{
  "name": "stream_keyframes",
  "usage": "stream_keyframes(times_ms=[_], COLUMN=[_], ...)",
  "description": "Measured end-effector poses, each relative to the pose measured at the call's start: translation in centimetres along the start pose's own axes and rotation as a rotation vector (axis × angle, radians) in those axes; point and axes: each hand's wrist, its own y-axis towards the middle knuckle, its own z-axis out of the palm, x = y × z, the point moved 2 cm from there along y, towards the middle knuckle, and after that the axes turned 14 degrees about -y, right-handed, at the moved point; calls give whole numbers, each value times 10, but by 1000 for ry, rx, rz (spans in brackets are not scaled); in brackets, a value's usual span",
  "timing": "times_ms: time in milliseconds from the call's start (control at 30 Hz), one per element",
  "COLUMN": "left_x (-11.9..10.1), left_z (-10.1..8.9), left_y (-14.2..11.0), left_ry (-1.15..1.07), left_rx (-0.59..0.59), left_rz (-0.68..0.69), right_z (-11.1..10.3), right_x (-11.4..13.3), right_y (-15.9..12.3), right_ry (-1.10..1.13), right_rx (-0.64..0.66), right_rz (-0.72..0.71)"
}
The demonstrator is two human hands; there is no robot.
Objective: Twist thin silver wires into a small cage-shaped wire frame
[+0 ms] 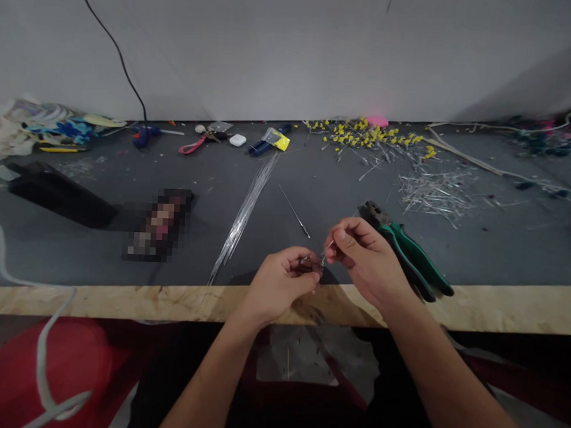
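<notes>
Forearms (219, 381), two, bare: nearest item, reaching in from 5 and 7 o'clock. Clock directions are taken from the hands.

Left hand (280, 282): fingers curled, nearly closed, thumb toward the fingers; has hold of a thin metal wire piece (323, 261), fine detail too small to read.

Right hand (371, 255): thumb and forefinger pinched together on the upper part of the same wire piece, other fingers folded. Wire piece: between the two hands, near the front edge of the surface (511, 249).

Pliers (413, 254), one pair, green and black handles: 3 o'clock, just beside the right hand, head pointing away from the person.

Slim pointed metal rod (295, 212), one: 11 o'clock, lying slantwise, apart from both hands.

Straight wires (245, 212), one long loose bundle: 10 o'clock.

Short wire lengths (435, 192), one heap: 2 o'clock, beyond the pliers.

Yellow-tipped wires (364, 134), one spread: toward 12 to 1 o'clock, near the wall.

White case (237, 140), small, rounded: 11 o'clock, beside a pink strap (191, 145).

Black box-like object (62, 195), one: 9 o'clock, well apart.

Red seat (65, 368), one: 8 o'clock, below the wooden edge (144, 301).
</notes>
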Motion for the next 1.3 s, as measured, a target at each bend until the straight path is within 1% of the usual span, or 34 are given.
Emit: stream_keyframes(times_ms=[67,133,200,267,300,333,367,400,433,500,567,700,833,967,1100,1300], left_x=[-2,-3,-4,-3,-2,-1,0,1,2,3,3,3,5,8,8,6], left_z=[3,4,4,2,1,0,-1,-1,-1,1,2,7,11,13,14,15], left_y=[-2,-3,-2,0,1,2,3,4,5,7,7,7,8,11,13,13], left_ry=[-64,-109,-164,-227,-256,-284,-310,-336,-360,-398,-418,-424,-427,-419,-446,-574], left_rx=[-36,-88,-127,-162,-178,-196,-213,-229,-245,-273,-294,-297,-313,-322,-324,-336], left_rz=[-38,-37,-9,30,50,69,87,104,118,138,155,192,222,246,215,171], right_z=[-8,-18,-28,-32,-31,-28,-22,-15,-9,2,9,10,5,-1,-10,-23], right_x=[-5,-10,-14,-14,-14,-13,-11,-10,-9,-7,-6,-5,-1,-1,-5,-3], right_y=[10,24,36,39,37,32,25,17,8,-6,-15,-19,-20,-20,-20,-25], right_ry=[-106,-353,-417,-456,-475,-473,-463,-439,-420,-360,-311,-345,-439,-468,-501,-481], right_rx=[-60,-83,-168,-269,-261,-219,-147,-34,47,153,195,168,102,94,84,83], right_rz=[79,122,107,67,58,65,78,104,122,132,113,104,107,118,147,208])
